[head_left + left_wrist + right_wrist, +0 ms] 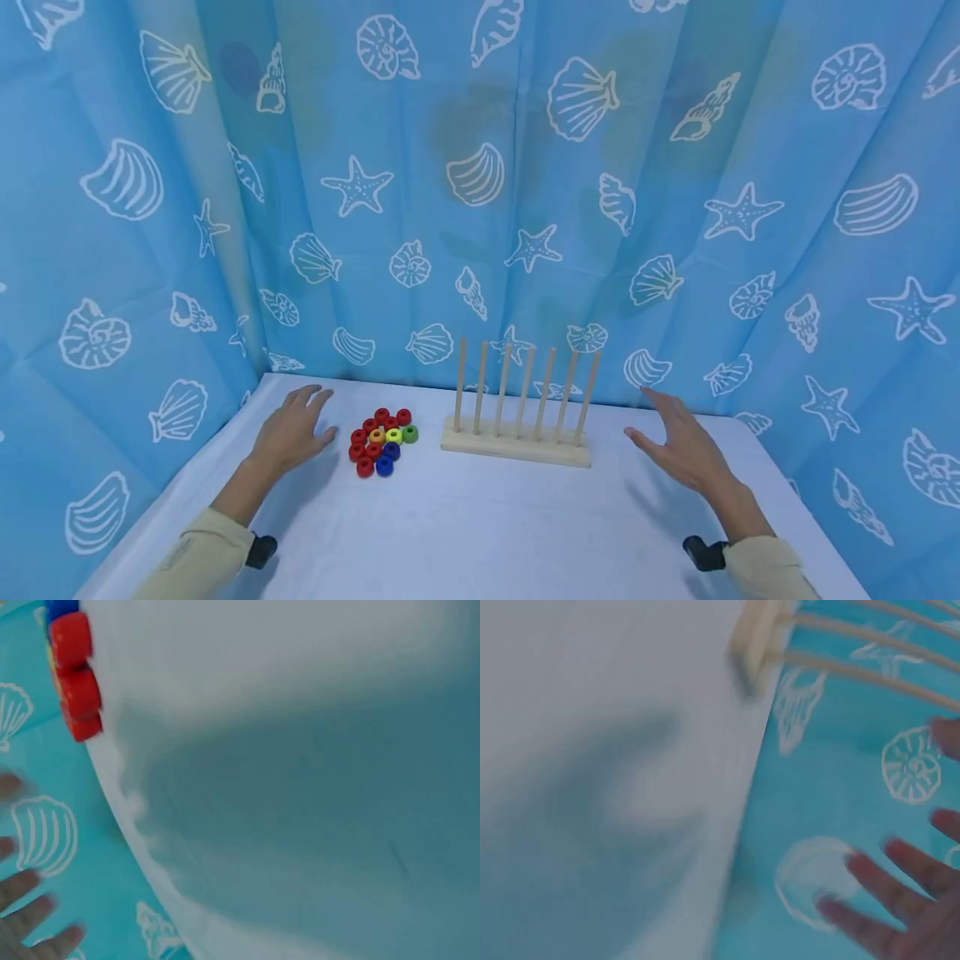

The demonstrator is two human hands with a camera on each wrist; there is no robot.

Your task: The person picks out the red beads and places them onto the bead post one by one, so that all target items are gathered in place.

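Note:
My left hand [288, 433] hovers over the table's left side with fingers spread, holding nothing, left of a cluster of beads. The beads are red [364, 467], blue [385, 466], orange [377, 435], yellow [393, 436] and green [410, 433]. A wooden base [517, 447] with several upright pegs stands right of them, with no beads on the pegs. Past its right end my right hand [686, 446] is in the air, fingers apart and holding nothing. The left wrist view shows red beads [80, 690] and blurred left fingers; the right wrist view shows the base's end [754, 645] and right fingers.
A white cloth covers the table [480, 533]. Behind it and at both sides hangs a blue curtain [480, 108] with white shell and starfish prints. A black strap piece [261, 551] is at the left wrist and another [705, 553] at the right.

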